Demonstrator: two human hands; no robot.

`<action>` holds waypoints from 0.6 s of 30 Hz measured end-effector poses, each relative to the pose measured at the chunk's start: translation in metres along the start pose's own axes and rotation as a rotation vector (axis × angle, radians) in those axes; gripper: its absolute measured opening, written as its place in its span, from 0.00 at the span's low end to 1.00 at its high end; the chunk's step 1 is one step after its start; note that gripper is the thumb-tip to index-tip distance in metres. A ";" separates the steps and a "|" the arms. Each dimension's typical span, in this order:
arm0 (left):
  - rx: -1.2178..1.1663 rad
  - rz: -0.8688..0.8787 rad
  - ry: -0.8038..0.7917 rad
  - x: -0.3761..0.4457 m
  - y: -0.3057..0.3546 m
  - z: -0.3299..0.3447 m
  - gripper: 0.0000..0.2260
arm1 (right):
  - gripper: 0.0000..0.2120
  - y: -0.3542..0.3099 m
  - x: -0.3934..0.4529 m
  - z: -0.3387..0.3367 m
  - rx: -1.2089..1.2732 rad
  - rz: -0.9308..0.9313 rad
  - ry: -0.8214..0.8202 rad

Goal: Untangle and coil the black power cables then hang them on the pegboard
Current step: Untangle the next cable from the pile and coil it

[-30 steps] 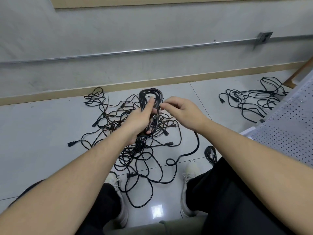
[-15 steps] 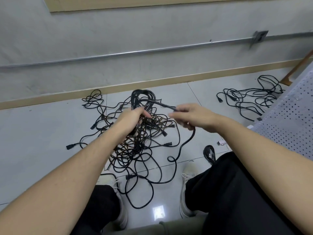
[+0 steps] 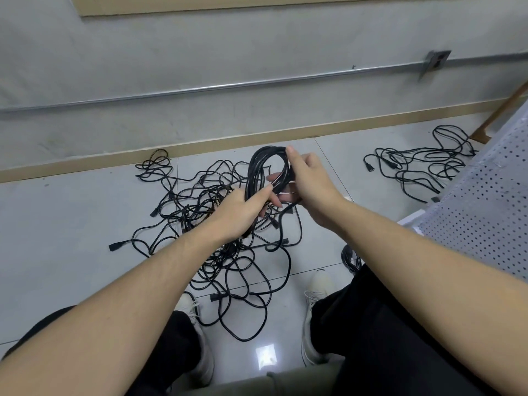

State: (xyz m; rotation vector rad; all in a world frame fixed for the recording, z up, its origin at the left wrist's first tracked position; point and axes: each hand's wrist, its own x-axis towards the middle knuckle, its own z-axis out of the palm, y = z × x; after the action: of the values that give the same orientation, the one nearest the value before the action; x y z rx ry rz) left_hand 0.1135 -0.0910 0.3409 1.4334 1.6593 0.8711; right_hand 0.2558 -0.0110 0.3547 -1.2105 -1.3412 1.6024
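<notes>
Above the tangled pile of black power cables (image 3: 225,238) on the tiled floor (image 3: 63,224), a coiled black cable (image 3: 258,170) held up in both hands. Left hand (image 3: 240,214) curled round the lower part of the coil, thumb laid along the strands. Right hand (image 3: 310,181) clasping the coil's right side, thumb pointing up along its top edge, fingers wrapped behind the loops. From the coil, a loose tail dropping down into the pile, plug ends scattered among the loops there. Left of the pile, one plug (image 3: 114,246) lying apart at the end of its lead. Right of the pile and well apart from it, a second, smaller heap of black cables (image 3: 423,167) spread near the baseboard. Further right of the pile, a white pegboard (image 3: 483,212) slanting across the frame edge, nothing visibly hung on the part in view. Just right of the pile's near edge, a small finished coil (image 3: 350,257) lying on the floor beside a knee in black trousers. Near side of the pile, two white shoes (image 3: 314,310) planted either side of the nearest loops. Beyond the pile, a grey wall with a metal conduit (image 3: 228,87) running across it
</notes>
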 end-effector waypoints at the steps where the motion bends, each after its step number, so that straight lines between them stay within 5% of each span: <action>1: 0.001 0.005 0.011 -0.001 -0.001 0.000 0.20 | 0.22 -0.001 -0.001 0.003 0.043 0.021 -0.013; 9: -0.258 -0.007 -0.070 -0.014 0.017 0.011 0.07 | 0.21 -0.008 -0.003 0.007 0.111 0.096 0.016; 18: -0.488 0.033 -0.219 -0.007 0.018 0.016 0.04 | 0.24 -0.017 -0.003 0.005 0.078 0.037 0.074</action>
State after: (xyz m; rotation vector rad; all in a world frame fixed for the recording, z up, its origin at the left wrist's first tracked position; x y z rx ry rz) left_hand 0.1364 -0.0949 0.3500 1.1680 1.1612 1.0133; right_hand 0.2513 -0.0116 0.3718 -1.2413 -1.2053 1.6046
